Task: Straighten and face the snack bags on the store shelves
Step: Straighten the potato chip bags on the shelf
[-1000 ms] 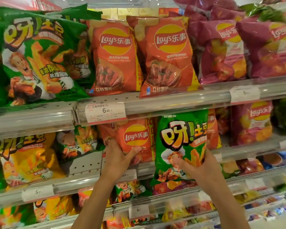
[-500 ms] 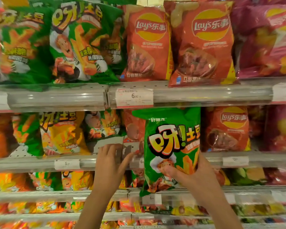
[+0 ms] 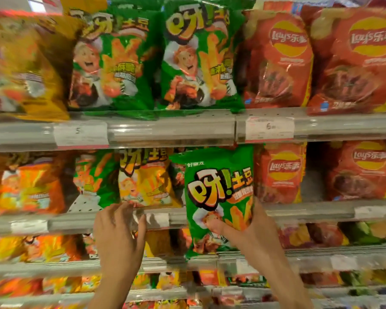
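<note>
- Gripping a green snack bag point(image 3: 218, 197), the right hand point(image 3: 252, 230) had its thumb pressed across the lower front and its fingers curled behind the right edge.
- That bag stood upright and faced forward, held out in front of the middle shelf's front edge point(image 3: 310, 211), its top just under the upper shelf rail point(image 3: 169, 130).
- It showed big yellow-and-orange lettering, a cartoon figure and orange fries; its bottom seam hung down to the next shelf edge below.
- The left hand point(image 3: 118, 230) sat at the middle shelf's front edge, fingers loosely curled and slightly apart, tips touching the foot of a yellow bag point(image 3: 145, 186); whether it actually pinched that bag could not be told through the blur.
- On the upper shelf stood two green bags of the same brand point(image 3: 112, 61) side by side, with a yellow bag point(image 3: 27, 70) toward the left end and two red Lay's bags point(image 3: 279, 61) toward the right end.
- On the middle shelf, orange bags point(image 3: 29, 186) filled the left end, a green bag point(image 3: 94, 175) leaned next to them, and red Lay's bags point(image 3: 361, 170) stood right of the held bag.
- White price tags point(image 3: 269, 128) sat on the upper rail.
- Lower shelves held more bags, too blurred to make out.
</note>
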Demonstrator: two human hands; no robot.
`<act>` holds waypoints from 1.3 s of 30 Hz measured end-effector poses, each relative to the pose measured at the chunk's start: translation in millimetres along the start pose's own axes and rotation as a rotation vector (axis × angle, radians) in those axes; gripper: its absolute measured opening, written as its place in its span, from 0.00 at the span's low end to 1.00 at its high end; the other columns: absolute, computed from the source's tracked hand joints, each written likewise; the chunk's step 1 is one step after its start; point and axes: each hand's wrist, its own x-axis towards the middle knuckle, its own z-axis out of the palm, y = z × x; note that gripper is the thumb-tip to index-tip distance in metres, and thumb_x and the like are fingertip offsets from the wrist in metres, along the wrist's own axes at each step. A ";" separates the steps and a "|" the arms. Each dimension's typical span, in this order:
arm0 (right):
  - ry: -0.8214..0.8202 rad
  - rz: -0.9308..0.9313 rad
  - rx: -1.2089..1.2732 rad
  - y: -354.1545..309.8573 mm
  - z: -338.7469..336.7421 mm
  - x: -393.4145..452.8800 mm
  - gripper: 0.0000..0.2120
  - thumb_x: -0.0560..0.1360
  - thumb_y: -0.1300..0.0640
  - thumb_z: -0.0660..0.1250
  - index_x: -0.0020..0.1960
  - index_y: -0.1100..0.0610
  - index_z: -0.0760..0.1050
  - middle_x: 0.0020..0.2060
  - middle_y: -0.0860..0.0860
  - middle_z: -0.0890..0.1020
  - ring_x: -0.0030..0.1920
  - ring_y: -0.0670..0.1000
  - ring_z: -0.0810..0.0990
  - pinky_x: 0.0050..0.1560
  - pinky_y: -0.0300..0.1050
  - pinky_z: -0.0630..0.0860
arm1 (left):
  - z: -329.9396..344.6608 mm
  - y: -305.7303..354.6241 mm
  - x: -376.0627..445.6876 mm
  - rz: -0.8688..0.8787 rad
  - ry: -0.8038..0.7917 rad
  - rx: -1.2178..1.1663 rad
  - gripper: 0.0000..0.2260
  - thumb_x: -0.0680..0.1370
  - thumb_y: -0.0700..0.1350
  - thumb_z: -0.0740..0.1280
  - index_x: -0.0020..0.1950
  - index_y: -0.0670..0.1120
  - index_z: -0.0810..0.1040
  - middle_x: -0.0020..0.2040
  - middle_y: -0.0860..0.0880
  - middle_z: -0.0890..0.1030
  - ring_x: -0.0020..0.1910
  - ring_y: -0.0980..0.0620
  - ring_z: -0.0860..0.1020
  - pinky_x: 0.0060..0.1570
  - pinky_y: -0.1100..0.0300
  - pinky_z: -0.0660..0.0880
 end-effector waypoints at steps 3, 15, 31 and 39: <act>0.069 -0.014 0.043 -6.9 25.4 4.7 0.33 0.58 0.32 0.81 0.58 0.35 0.70 0.48 0.30 0.83 0.48 0.34 0.82 0.48 0.47 0.82 | -1.2 -24.1 2.7 0.034 -0.080 0.040 0.23 0.80 0.58 0.58 0.63 0.40 0.73 0.58 0.41 0.73 0.57 0.37 0.72 0.58 0.45 0.68; 0.217 -0.101 -0.029 -18.3 43.4 54.6 0.33 0.62 0.36 0.81 0.61 0.42 0.73 0.51 0.35 0.83 0.51 0.36 0.82 0.51 0.43 0.80 | -2.3 -46.1 -2.4 0.172 -0.267 0.143 0.27 0.80 0.59 0.61 0.66 0.37 0.72 0.62 0.39 0.74 0.65 0.36 0.70 0.72 0.39 0.61; -0.069 -0.153 0.105 12.4 25.4 110.4 0.31 0.69 0.49 0.81 0.69 0.41 0.73 0.61 0.43 0.84 0.62 0.45 0.82 0.60 0.44 0.80 | 10.7 -44.2 -4.7 0.136 -0.187 0.097 0.26 0.78 0.59 0.63 0.64 0.38 0.72 0.61 0.41 0.73 0.65 0.37 0.69 0.73 0.39 0.60; -0.053 -0.031 0.066 22.5 34.6 123.1 0.39 0.62 0.41 0.82 0.69 0.44 0.71 0.57 0.39 0.84 0.60 0.43 0.82 0.63 0.47 0.76 | 11.1 -40.7 -6.2 0.116 -0.188 0.099 0.25 0.79 0.60 0.61 0.64 0.40 0.70 0.61 0.44 0.72 0.66 0.39 0.69 0.76 0.42 0.57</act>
